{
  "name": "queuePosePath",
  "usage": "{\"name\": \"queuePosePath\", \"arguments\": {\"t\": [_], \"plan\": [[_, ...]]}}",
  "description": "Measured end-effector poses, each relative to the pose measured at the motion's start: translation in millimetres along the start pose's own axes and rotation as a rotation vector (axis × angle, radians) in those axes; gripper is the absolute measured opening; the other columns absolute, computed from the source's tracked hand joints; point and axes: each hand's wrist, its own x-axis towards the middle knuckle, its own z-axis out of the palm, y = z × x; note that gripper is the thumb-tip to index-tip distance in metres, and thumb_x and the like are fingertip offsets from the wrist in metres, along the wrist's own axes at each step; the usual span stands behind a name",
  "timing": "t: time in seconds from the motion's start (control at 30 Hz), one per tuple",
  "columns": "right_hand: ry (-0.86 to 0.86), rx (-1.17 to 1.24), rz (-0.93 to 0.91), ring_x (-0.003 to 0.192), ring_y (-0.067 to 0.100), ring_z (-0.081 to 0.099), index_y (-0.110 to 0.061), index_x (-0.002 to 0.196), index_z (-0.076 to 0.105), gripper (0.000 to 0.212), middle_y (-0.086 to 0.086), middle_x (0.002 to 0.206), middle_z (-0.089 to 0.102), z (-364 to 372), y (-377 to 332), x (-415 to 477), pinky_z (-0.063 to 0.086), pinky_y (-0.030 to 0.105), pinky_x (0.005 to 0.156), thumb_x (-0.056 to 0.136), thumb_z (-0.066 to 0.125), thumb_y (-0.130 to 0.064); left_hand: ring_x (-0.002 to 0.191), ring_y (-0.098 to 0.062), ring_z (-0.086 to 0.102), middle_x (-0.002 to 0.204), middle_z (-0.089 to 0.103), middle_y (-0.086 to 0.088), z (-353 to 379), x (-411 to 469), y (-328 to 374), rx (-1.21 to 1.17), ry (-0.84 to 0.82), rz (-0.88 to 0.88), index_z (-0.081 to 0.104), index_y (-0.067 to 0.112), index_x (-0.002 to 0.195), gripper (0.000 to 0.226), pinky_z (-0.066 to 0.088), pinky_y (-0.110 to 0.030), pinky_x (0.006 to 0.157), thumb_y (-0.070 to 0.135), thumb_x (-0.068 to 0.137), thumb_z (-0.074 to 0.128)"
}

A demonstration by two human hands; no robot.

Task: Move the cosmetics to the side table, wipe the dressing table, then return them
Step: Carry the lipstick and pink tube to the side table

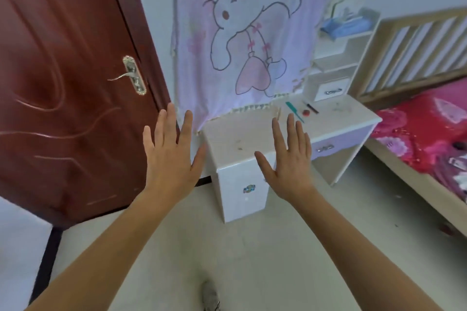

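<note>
A white dressing table [353, 115] with a lilac drawer front stands against the wall. On its top lie a teal comb [293, 110], a small red round item [306, 112] and a thin black stick [311, 108]. A lower white side table [227, 139] adjoins it on the left. My left hand [170, 154] is raised in front of the door edge, fingers spread, holding nothing. My right hand [290, 156] is raised over the side table's right corner, fingers spread and empty. Both hands are held in the air, palms facing away.
A dark red door [63, 83] stands at the left. A pink cartoon cloth [240, 33] hangs over the mirror area. White shelves [336, 58] with blue items rise at the table's back. A bed with a red cover [429, 139] is at the right. Pale floor lies below.
</note>
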Motion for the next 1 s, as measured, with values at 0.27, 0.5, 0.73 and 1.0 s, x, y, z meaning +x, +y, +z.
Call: {"name": "queuePosePath", "arguments": {"t": [0.27, 0.5, 0.73, 1.0], "plan": [[-0.100, -0.186, 0.166, 0.151, 0.033, -0.007, -0.023, 0.158, -0.002, 0.077, 0.010, 0.165, -0.011, 34, 127, 66, 0.000, 0.048, 0.121, 0.098, 0.033, -0.058, 0.147, -0.035, 0.015, 0.160, 0.012, -0.019, 122, 130, 78, -0.218, -0.067, 0.182, 0.023, 0.012, 0.153, 0.067, 0.021, -0.059, 0.113, 0.048, 0.097, 0.036], [-0.259, -0.307, 0.278, 0.150, 0.033, -0.017, -0.027, 0.155, -0.016, 0.078, 0.008, 0.161, -0.025, 57, 220, 179, 0.005, 0.053, 0.123, 0.099, 0.030, -0.058, 0.146, -0.037, 0.022, 0.159, 0.018, -0.018, 221, 262, 124, -0.178, -0.254, 0.297, 0.027, 0.012, 0.152, 0.068, 0.024, -0.061, 0.112, 0.052, 0.097, 0.022], [-0.266, -0.275, 0.362, 0.149, 0.032, -0.018, -0.029, 0.154, -0.018, 0.078, 0.006, 0.161, -0.026, 74, 298, 248, -0.001, 0.049, 0.122, 0.100, 0.030, -0.057, 0.148, -0.033, 0.015, 0.161, 0.012, -0.014, 292, 345, 189, -0.113, -0.388, 0.365, 0.022, 0.015, 0.154, 0.065, 0.019, -0.058, 0.115, 0.050, 0.099, 0.030], [-0.360, -0.202, 0.352, 0.151, 0.034, -0.007, -0.024, 0.158, -0.003, 0.077, 0.010, 0.164, -0.014, 126, 438, 316, 0.008, 0.051, 0.122, 0.097, 0.030, -0.059, 0.150, -0.029, -0.001, 0.163, -0.006, -0.012, 375, 417, 263, -0.069, -0.456, 0.262, 0.006, 0.016, 0.156, 0.067, 0.007, -0.054, 0.118, 0.050, 0.101, 0.026]]}}
